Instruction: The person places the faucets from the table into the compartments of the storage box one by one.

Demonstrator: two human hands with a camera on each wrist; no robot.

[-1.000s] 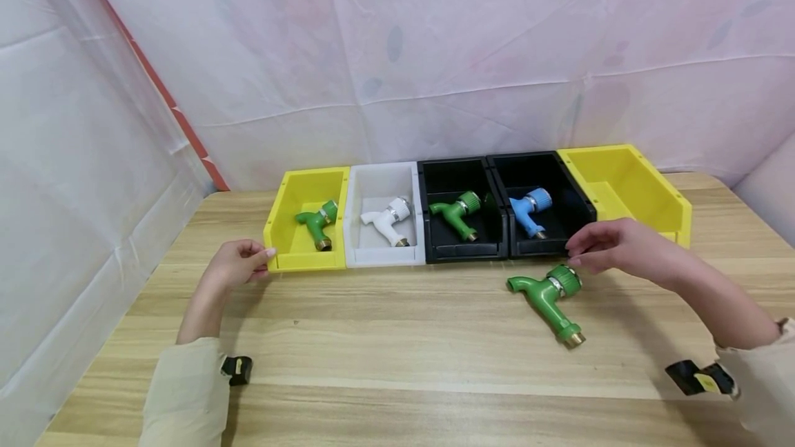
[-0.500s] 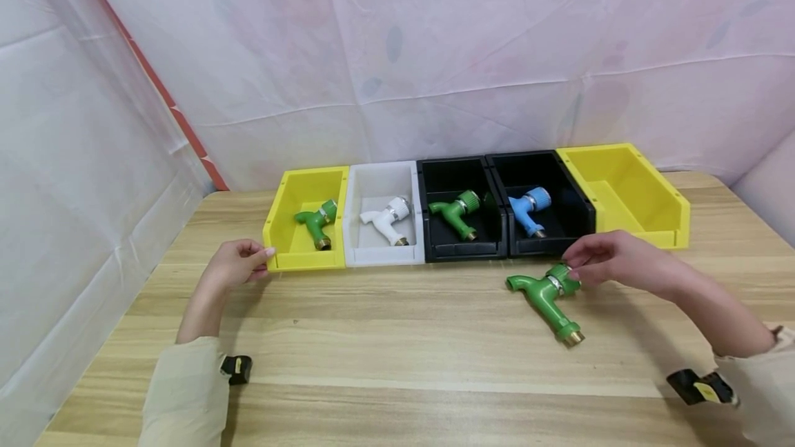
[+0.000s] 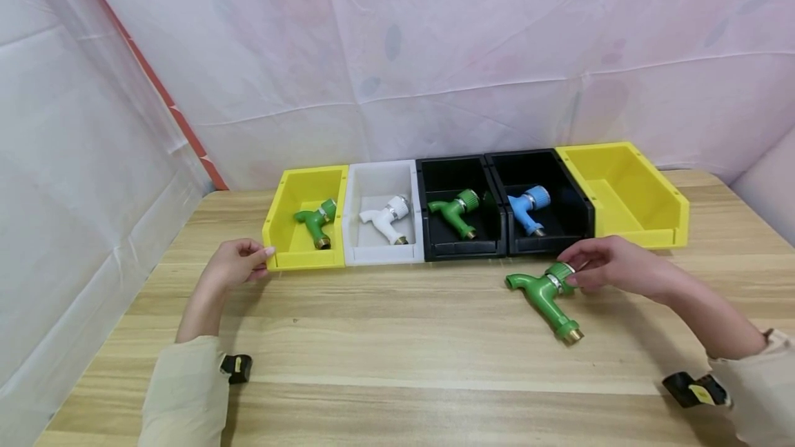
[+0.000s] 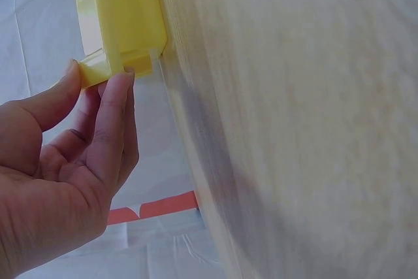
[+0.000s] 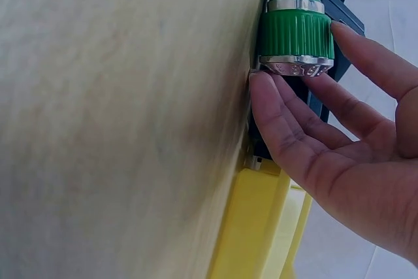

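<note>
At the left end of a row of bins, my left hand [image 3: 231, 265] pinches the front corner of a yellow bin [image 3: 310, 261] between thumb and fingers. A green tap [image 3: 544, 300] lies on the table in front of the black bins, its brass end toward me. My right hand [image 3: 617, 269] has thumb and fingers around the ribbed green knob [image 5: 297, 33] of this tap. In the right wrist view the thumb touches the knob's side, and the other fingertips are at its silver end cap.
Beside the held bin stand a white bin [image 3: 385, 256], two black bins [image 3: 466, 250] and another yellow bin [image 3: 640, 237]. Smaller taps lie in several bins: green [image 3: 317, 223], white [image 3: 386, 221], green [image 3: 457, 215] and blue [image 3: 528, 209]. A pale cloth [image 3: 447, 54] hangs behind.
My right hand has come down and slightly left from above the green tap onto its knob. The left hand stays on the yellow bin's corner.
</note>
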